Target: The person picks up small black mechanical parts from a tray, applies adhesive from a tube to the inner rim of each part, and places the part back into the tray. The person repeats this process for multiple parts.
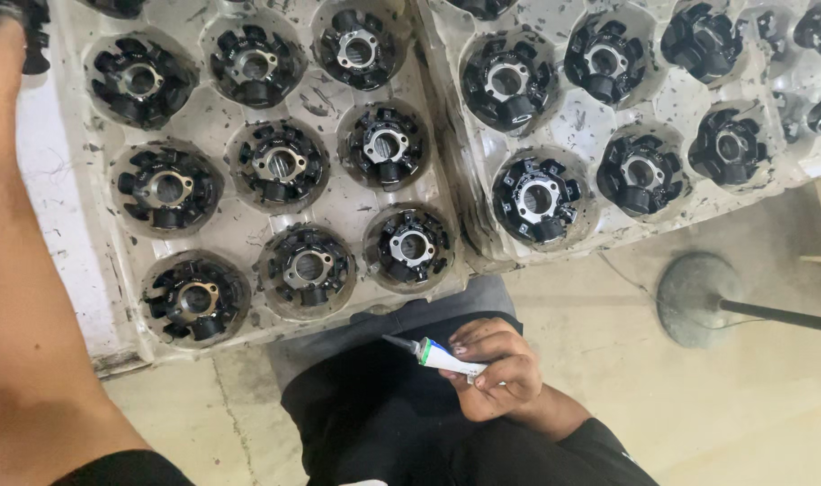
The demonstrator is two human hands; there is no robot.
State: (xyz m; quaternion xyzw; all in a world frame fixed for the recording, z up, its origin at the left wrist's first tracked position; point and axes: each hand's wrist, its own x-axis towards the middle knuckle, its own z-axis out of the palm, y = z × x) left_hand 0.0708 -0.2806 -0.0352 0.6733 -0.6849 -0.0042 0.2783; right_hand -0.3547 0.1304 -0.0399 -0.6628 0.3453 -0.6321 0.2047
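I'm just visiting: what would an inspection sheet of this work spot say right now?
Surface: two grubby white moulded trays, the left tray and the right tray, side by side.
Job's things: black round metal parts, one per pocket; small white tube with a grey nozzle.
Clutter: dark smears on the trays.
Hands: right hand grips the tube over the lap; left hand reaches to the left tray's far corner, whether it grips anything cannot be told.
Cables: thin wire on the floor.
Surroundings: concrete floor, round stand base.

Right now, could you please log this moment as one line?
right hand: holds small tube | left hand: at tray edge, grip unclear
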